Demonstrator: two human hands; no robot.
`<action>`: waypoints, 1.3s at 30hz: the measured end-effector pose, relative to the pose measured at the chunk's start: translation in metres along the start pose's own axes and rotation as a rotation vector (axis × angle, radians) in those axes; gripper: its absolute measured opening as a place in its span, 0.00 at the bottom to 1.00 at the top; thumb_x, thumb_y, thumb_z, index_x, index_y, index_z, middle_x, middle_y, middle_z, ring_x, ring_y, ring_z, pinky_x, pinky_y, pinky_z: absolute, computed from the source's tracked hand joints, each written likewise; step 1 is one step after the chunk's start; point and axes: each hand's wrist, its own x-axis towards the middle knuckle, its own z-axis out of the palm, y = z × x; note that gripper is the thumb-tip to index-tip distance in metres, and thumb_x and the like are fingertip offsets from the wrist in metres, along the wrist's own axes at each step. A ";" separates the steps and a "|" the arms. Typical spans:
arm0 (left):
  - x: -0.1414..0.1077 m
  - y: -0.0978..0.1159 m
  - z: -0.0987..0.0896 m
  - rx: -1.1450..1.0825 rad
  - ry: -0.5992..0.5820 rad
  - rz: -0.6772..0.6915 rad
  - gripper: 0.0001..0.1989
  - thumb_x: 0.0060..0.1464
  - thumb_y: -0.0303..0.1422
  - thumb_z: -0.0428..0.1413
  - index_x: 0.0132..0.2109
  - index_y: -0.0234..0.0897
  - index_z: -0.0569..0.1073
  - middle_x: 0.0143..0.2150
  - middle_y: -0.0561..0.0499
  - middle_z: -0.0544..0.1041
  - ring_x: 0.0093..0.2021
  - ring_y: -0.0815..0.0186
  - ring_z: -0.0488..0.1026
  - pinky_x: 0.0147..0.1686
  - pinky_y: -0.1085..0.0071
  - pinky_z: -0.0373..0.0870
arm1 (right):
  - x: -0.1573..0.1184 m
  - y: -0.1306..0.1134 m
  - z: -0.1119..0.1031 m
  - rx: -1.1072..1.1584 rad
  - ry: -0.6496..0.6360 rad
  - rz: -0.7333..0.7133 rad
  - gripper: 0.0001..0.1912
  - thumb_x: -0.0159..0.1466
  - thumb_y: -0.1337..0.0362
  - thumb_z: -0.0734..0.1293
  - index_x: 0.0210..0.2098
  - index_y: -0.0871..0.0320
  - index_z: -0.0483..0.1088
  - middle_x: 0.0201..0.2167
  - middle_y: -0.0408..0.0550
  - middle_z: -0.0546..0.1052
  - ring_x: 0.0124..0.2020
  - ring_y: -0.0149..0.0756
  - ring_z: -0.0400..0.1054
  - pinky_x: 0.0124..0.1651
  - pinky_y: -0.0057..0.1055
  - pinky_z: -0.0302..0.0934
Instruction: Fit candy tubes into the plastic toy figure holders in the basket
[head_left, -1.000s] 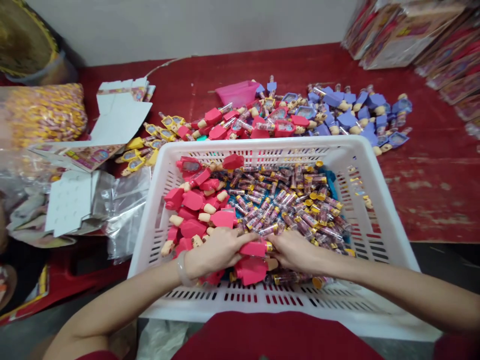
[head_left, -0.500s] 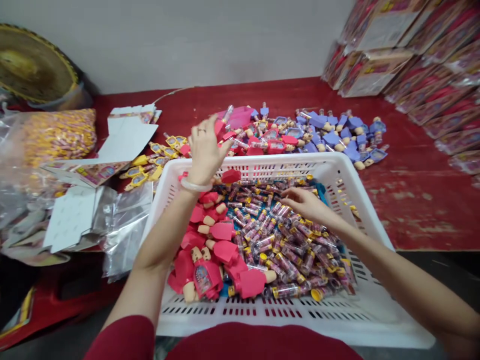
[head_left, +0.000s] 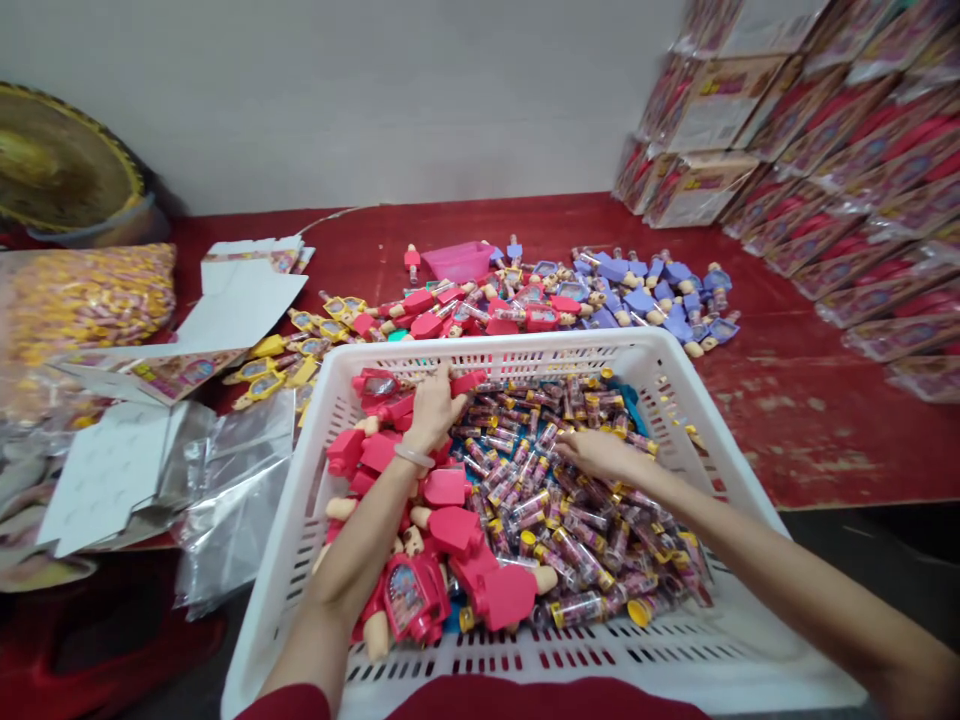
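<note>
My left hand point(head_left: 433, 412) is down inside the white basket point(head_left: 289, 560), its thumb apart from the fingers, which reach in among the red plastic doll-shaped pieces point(head_left: 448, 486). One red piece point(head_left: 469, 381) lies right beside its fingertips. My right hand point(head_left: 600, 457) rests over the heap of small clear tubes with yellow caps point(head_left: 581, 555). Its fingers are pressed together at a tube, with the tips partly hidden. Red pieces fill the basket's left side and tubes its middle and right.
Beyond the basket, yellow point(head_left: 262, 385), red point(head_left: 502, 325) and purple point(head_left: 637, 300) toys lie on the red table point(head_left: 810, 440), near a pink tray point(head_left: 459, 261). Packed boxes point(head_left: 697, 185) are stacked at right. Cardboard point(head_left: 112, 465), plastic bags point(head_left: 236, 490) and a full bag point(head_left: 97, 300) sit at left.
My left hand has come back from the toy pile into the basket, and a red toy with a tube now lies beside the pink tray. My right hand has shifted slightly lower among the tubes.
</note>
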 end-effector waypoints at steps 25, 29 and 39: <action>-0.049 0.051 -0.126 -0.263 -0.560 0.169 0.24 0.53 0.44 0.59 0.55 0.41 0.72 0.36 0.52 0.78 0.32 0.65 0.73 0.31 0.72 0.68 | -0.024 -0.093 -0.069 0.544 0.402 -0.608 0.17 0.66 0.56 0.64 0.52 0.57 0.68 0.42 0.50 0.78 0.37 0.35 0.73 0.40 0.29 0.64; -0.050 0.055 -0.129 -0.237 -0.647 0.192 0.24 0.52 0.43 0.59 0.54 0.40 0.73 0.34 0.52 0.78 0.32 0.65 0.73 0.30 0.74 0.66 | -0.033 -0.095 -0.067 0.227 0.550 -0.704 0.16 0.67 0.57 0.62 0.47 0.62 0.70 0.30 0.50 0.79 0.28 0.35 0.72 0.29 0.29 0.59; -0.052 0.057 -0.112 -0.024 -0.470 0.384 0.23 0.53 0.44 0.59 0.54 0.40 0.74 0.39 0.49 0.80 0.37 0.61 0.76 0.37 0.70 0.68 | -0.028 -0.090 -0.059 0.792 0.068 -0.424 0.18 0.63 0.49 0.63 0.35 0.59 0.71 0.22 0.42 0.71 0.21 0.28 0.61 0.24 0.26 0.52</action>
